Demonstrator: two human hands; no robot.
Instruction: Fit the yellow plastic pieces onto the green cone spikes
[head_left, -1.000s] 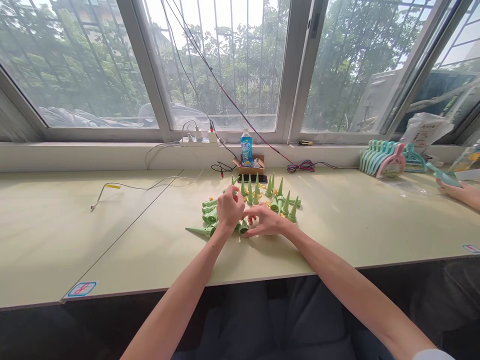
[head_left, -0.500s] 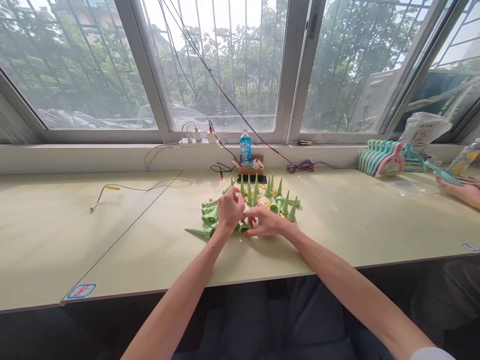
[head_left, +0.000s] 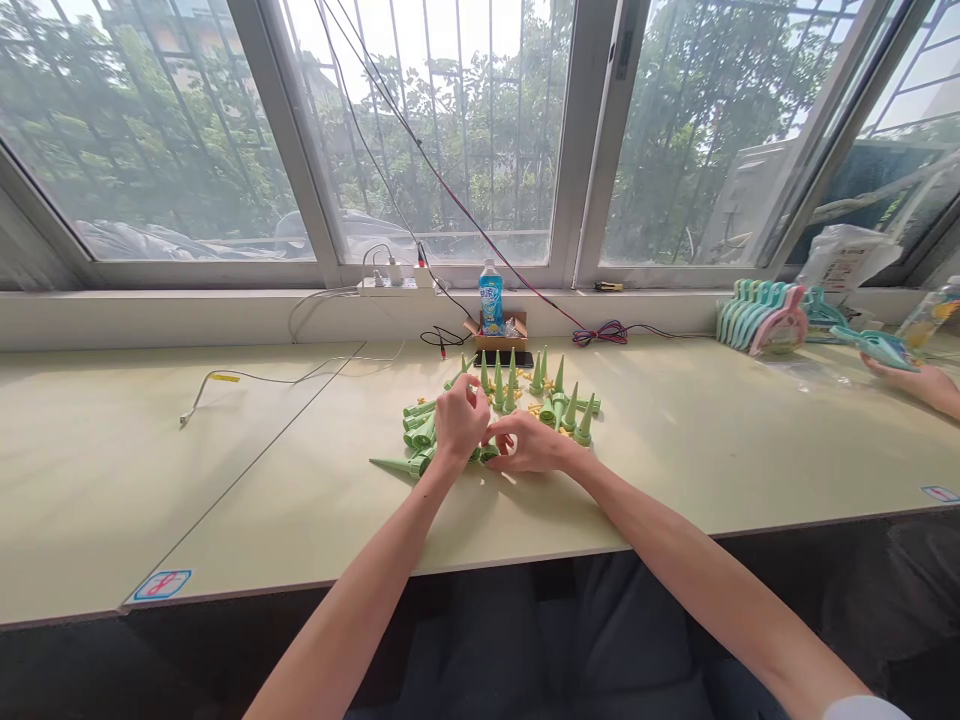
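Note:
My left hand (head_left: 461, 418) is closed over the middle of the group of green plastic parts, its fingertips turned away and what they pinch hidden. Beside it my right hand (head_left: 531, 442) has its thumb and fingers closed around a green cone-shaped spike (head_left: 489, 454), whose round open end faces me. Several green spikes (head_left: 498, 385) stand point up behind my hands. More lie on their sides to the left, among them a long spike (head_left: 397, 465) pointing left. Small yellow plastic pieces (head_left: 535, 409) are scattered between the standing spikes.
Behind the spikes lie a dark phone (head_left: 514, 358) and a small cardboard box (head_left: 501, 342) with a blue bottle (head_left: 491, 300). Bundled cable (head_left: 600, 333) rests near the wall. At right, a co-worker's hand (head_left: 911, 376) holds a teal plastic item near pastel hanger-like pieces (head_left: 761, 315).
My hands stay almost in the same place, with only slight finger movement at the right. The co-worker's hand at the far right has shifted and turned the teal item.

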